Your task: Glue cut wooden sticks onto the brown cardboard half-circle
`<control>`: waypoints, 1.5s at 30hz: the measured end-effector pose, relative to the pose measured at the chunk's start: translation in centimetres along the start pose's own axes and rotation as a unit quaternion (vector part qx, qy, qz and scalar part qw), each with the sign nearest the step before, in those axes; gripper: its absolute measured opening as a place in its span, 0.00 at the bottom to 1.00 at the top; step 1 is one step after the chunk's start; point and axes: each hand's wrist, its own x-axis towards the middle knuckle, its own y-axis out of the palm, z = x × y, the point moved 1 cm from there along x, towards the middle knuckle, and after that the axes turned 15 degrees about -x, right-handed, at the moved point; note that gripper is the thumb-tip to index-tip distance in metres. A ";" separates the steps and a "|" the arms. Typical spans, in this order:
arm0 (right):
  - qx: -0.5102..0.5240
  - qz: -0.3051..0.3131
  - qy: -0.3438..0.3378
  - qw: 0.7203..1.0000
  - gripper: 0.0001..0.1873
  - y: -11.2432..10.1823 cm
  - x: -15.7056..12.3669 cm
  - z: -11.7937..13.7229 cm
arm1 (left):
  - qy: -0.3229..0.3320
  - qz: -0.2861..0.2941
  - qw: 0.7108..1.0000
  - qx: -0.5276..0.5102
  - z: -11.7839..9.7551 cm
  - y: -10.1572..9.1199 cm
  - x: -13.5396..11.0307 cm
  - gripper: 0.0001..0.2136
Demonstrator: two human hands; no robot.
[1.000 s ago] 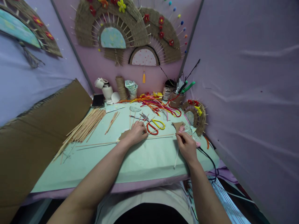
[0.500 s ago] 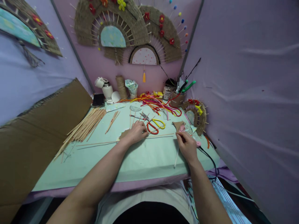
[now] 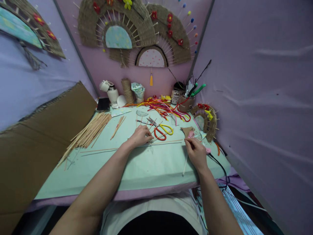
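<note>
Your left hand (image 3: 140, 137) lies palm-down on the mint-green table (image 3: 102, 169), fingers curled over a long thin stick (image 3: 168, 141); its long axis runs left to right across the table, one end towards your right hand (image 3: 197, 155). Whether the left fingers pinch the stick or merely press it, you cannot tell; its middle is hidden beneath them. Your right hand is closed around a glue gun (image 3: 193, 143), mostly hidden by the fingers, with a pale glue rod (image 3: 185, 166) pointing back towards you. Red-and-yellow scissors (image 3: 162, 131) lie just beyond the left fingertips. A bundle of sticks (image 3: 90, 132) lies well to the left, fanned diagonally
</note>
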 end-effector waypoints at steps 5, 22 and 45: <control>-0.002 0.000 0.001 1.000 0.09 0.0 0.0 0.0 | 0.002 0.015 1.000 0.015 0.1 0.5 -0.1 0.07; -0.005 0.001 0.002 1.000 0.09 -0.1 0.0 0.0 | 0.018 0.019 0.999 0.022 0.2 1.0 0.0 0.07; -0.002 -0.008 -0.014 1.000 0.08 0.1 0.0 0.0 | 0.020 0.033 0.999 0.028 0.9 1.1 0.0 0.07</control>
